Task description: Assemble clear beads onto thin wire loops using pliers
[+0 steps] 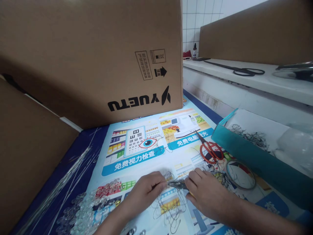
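Observation:
My left hand (pixel 150 186) is closed in a pinch, thumb against finger, on what looks like thin wire. The jaws of a pair of pliers (pixel 178 185) meet those fingertips. Wrapped round the pliers' handles, my right hand (pixel 205 192) is closed, and most of the grip is hidden in it. Loops of thin wire (pixel 172 212) spread over the printed sheet (pixel 144 192) around both hands. To the left lies a heap of clear beads (pixel 89 212), some of them tinted. Scissors with orange-red handles (pixel 211 151) rest beyond my right hand.
A large cardboard box (pixel 93 58) stands across the back left. At the right, a teal-sided tray (pixel 246 160) holds tangled wire and a clear plastic bag. A round transparent dish (pixel 241 174) lies beside it. Black scissors (pixel 245 71) rest on the white ledge (pixel 276 88). Straight wires (pixel 63 179) lie left.

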A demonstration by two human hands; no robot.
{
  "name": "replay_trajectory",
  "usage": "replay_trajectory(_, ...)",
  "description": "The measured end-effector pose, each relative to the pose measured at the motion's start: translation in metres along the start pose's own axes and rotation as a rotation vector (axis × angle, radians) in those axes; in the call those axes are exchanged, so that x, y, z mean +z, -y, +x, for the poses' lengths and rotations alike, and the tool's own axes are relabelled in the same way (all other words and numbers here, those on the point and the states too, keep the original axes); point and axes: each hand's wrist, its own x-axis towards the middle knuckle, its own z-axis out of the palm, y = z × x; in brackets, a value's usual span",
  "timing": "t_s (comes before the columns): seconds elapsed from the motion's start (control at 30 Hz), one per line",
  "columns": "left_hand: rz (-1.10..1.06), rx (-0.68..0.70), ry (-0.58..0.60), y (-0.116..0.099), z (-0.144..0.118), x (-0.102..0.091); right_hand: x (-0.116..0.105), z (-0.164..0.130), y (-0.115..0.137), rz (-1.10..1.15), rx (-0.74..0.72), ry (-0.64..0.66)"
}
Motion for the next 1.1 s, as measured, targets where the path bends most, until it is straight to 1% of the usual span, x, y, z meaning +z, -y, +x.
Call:
replay_trajectory(0.17, 0.008, 0.005, 0.010, 0.001, 0.000, 0.000, -0.006, 0.000, -0.002, 0.016, 0.004, 0.031)
replay_trajectory(0.53, -0.037, 0.038, 0.030, 0.001, -0.001, -0.003, 0.003, -0.001, 0.001, -0.008, -0.022, 0.005)
replay_trajectory(0.73, -0.038, 0.048, 0.024, 0.001, -0.001, -0.003, 0.005, 0.002, 0.000, 0.009, -0.015, 0.014)
replay_trajectory(1.1, -0.024, 0.073, 0.036, 0.001, 0.001, -0.002, 0.004, 0.003, -0.002, -0.009, -0.063, 0.056)
